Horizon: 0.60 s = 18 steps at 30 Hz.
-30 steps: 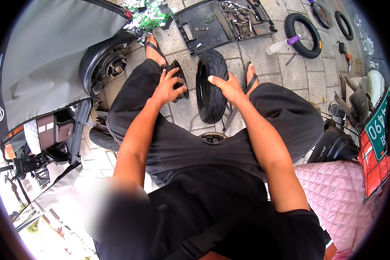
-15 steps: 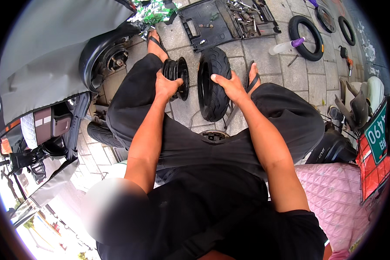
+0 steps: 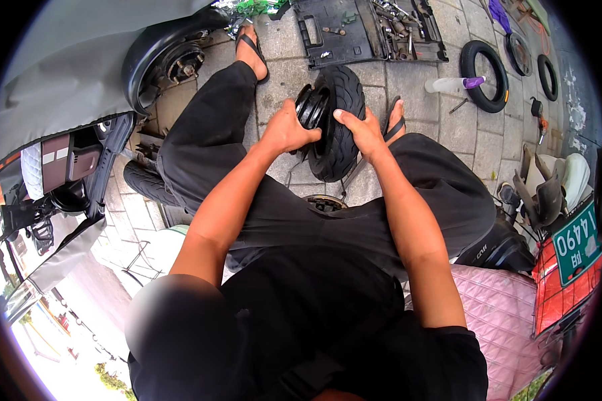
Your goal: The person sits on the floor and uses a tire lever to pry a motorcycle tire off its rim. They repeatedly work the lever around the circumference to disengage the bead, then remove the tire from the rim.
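Observation:
My left hand (image 3: 289, 129) grips a black wheel rim (image 3: 308, 107) by its left side, thumb pointing toward the tyre. The rim is tilted, with its right part pushed into the opening of a black rubber tyre (image 3: 348, 134). That tyre stands upright between my knees, and my right hand (image 3: 361, 130) holds its right side, thumb over the tread toward the near sidewall. How deep the rim sits inside the tyre is hidden by the sidewall and my left fingers.
Ahead lies an open black toolbox (image 3: 341, 33) with sockets and tools. To the right are a bottle with a purple cap (image 3: 448, 84), another tyre (image 3: 466, 63) and an orange-black tool (image 3: 540, 120). A covered scooter's wheel hub (image 3: 184, 65) stands at left; a pink quilted cover (image 3: 495, 321) is at right.
My left hand has carried the rim rightward, from apart from the tyre to partly inside its opening. The tyre has shifted slightly right in view, still in my right hand.

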### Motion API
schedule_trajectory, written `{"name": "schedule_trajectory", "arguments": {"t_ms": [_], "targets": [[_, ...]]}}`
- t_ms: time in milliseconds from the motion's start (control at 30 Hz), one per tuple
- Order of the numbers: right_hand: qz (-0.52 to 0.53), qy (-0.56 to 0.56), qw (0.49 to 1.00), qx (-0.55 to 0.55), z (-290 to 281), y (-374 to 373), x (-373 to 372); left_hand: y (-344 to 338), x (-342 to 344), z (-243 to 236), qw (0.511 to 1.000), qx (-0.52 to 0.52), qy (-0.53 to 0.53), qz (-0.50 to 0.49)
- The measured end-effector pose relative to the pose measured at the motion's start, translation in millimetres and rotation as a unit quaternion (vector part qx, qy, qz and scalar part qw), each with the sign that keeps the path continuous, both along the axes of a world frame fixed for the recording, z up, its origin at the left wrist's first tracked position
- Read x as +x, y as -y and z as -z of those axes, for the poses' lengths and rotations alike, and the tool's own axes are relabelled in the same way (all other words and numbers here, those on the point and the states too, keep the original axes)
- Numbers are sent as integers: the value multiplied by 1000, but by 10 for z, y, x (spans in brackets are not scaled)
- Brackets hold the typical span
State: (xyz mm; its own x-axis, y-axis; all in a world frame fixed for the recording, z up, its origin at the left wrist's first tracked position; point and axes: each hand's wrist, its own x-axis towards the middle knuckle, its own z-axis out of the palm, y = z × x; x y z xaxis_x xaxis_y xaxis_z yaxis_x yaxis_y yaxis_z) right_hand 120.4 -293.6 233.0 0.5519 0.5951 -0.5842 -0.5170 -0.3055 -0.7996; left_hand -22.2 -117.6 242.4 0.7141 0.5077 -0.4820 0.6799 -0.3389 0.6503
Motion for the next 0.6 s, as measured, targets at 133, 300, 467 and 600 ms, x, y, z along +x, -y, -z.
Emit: {"name": "schedule_trajectory", "arguments": {"t_ms": [133,300,467,600], "targets": [[-4,-14,1000,-15,112,-14,92,-5,69,174,999,19,7,-27],[28,-50,998,-11,158,-49,169,5,198,122,996,-1,-7,-94],[30,-56,998,-13,158,-117,221,19,426,206,987,-14,-21,-161],[59,-80,995,-5,172,-34,235,-156,385,207,992,-47,-22,-113]]}}
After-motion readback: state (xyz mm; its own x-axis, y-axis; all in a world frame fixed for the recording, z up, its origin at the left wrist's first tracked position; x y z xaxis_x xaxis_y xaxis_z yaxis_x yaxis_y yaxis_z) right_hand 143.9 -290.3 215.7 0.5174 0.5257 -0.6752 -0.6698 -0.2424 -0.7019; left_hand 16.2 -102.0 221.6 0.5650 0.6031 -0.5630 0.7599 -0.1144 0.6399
